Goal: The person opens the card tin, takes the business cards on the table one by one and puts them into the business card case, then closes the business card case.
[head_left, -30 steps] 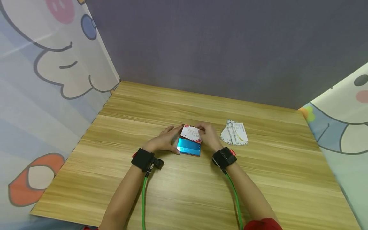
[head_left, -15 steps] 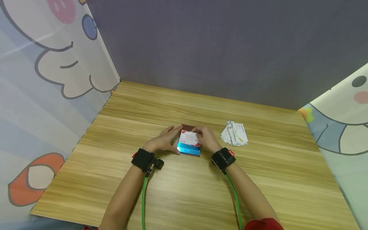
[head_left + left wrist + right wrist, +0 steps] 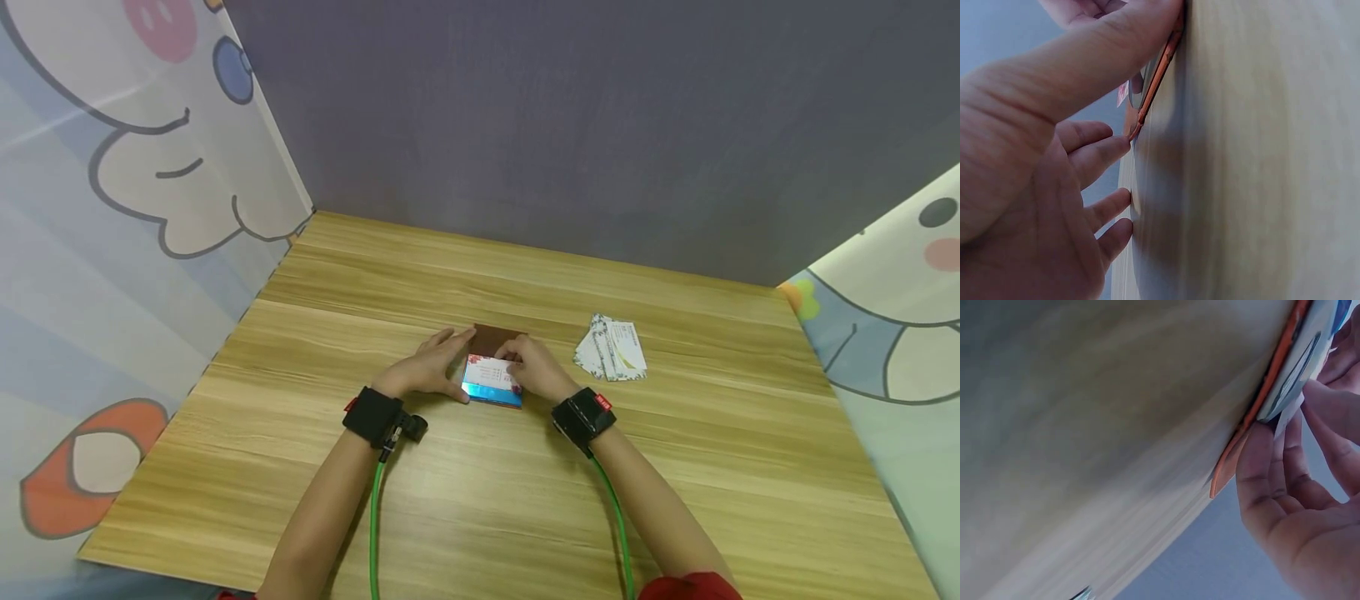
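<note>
A brown card case (image 3: 491,339) lies flat and unfolded on the table, with a shiny blue inner face in its near half. My left hand (image 3: 427,367) spans the left side of the case, thumb at the near corner and forefinger at the far corner; in the left wrist view the other fingers are spread with their tips at the table. My right hand (image 3: 540,368) pinches a white business card (image 3: 486,368) with red flower corners over the blue part. In the right wrist view, the card's edge (image 3: 1288,415) shows between thumb and fingers, beside the pale inner frame.
Several fanned white cards (image 3: 611,348) with grey leaf corners lie to the right of the right hand. A wood-grain table (image 3: 712,433) reaches to a grey panel (image 3: 555,133) behind. Green cables (image 3: 375,525) run from both wrist straps.
My right hand has moved the business card toward me, down over the blue face, uncovering the brown far half of the case. The left hand has stayed in place.
</note>
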Tool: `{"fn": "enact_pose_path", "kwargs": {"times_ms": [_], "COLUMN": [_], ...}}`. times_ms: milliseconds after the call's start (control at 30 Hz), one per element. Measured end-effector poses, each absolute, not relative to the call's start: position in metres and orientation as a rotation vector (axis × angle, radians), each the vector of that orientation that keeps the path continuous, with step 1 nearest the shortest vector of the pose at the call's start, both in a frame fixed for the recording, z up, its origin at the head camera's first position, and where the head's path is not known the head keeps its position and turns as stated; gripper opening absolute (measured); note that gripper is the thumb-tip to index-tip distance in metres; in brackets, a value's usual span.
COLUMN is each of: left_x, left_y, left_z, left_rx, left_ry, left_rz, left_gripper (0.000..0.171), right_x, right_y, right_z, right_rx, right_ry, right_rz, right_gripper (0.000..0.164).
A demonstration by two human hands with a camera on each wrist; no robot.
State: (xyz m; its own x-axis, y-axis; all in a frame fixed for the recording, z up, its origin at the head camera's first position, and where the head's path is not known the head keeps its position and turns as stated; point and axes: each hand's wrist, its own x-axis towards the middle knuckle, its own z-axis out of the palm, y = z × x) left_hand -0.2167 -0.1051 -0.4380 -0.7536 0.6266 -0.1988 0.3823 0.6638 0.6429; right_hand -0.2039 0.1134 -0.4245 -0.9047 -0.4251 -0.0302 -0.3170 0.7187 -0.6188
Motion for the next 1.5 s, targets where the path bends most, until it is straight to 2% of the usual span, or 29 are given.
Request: {"fn": "enact_pose_path", "kwargs": {"times_ms": [867, 1200, 1500], "left_x": [-0.215, -0.215, -0.215], "left_y": [-0.104, -0.105, -0.106], "left_z": [-0.44, -0.437, -0.436], "left_rx": [0.773, 0.782, 0.809], "left_ry": [2.484, 2.471, 2.474], "left_rz": [0.808, 0.818, 0.832], "left_gripper": [0.11, 0.11, 0.11], "right_x": [-0.197, -0.199, -0.201], "right_y": [0.124, 0.16, 0.198], "right_z": [-0.427, -0.417, -0.416], "right_rx": [-0.757, -0.457, -0.271], "right_ry": [2.734, 2.853, 2.987], "right_rz": [-0.92, -1.102, -1.035], "right_gripper": [0.019, 0.024, 0.027]}}
